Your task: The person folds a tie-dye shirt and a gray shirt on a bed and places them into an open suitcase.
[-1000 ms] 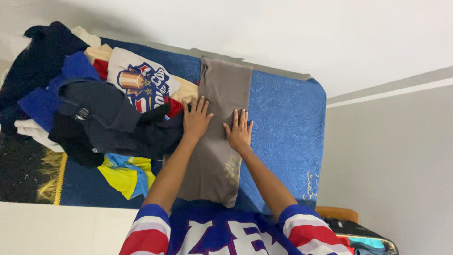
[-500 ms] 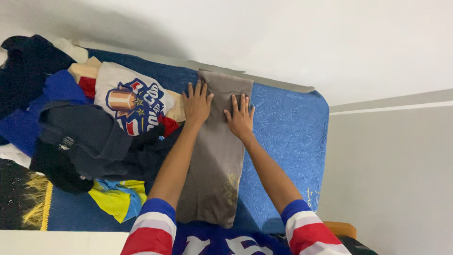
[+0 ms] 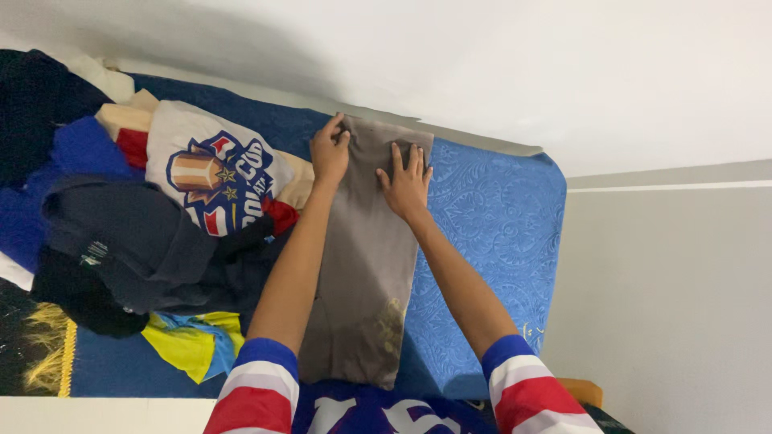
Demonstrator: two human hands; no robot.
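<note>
A grey-brown folded garment (image 3: 366, 273) lies lengthwise on a blue patterned mattress (image 3: 490, 233). My left hand (image 3: 330, 151) is at the garment's far left corner, its fingers curled around the edge. My right hand (image 3: 407, 180) lies flat on the cloth near the far end, fingers spread. Both forearms stretch over the garment, with red, white and blue striped sleeves at the bottom of the view.
A heap of clothes covers the left side of the mattress: a cream shirt with a printed emblem (image 3: 213, 173), dark grey clothing (image 3: 133, 245), blue cloth (image 3: 76, 149) and a yellow piece (image 3: 189, 345). A white wall (image 3: 523, 72) runs behind the mattress.
Both hands have slid further up the garment to its far end. The left hand went from lying flat to gripping the far corner.
</note>
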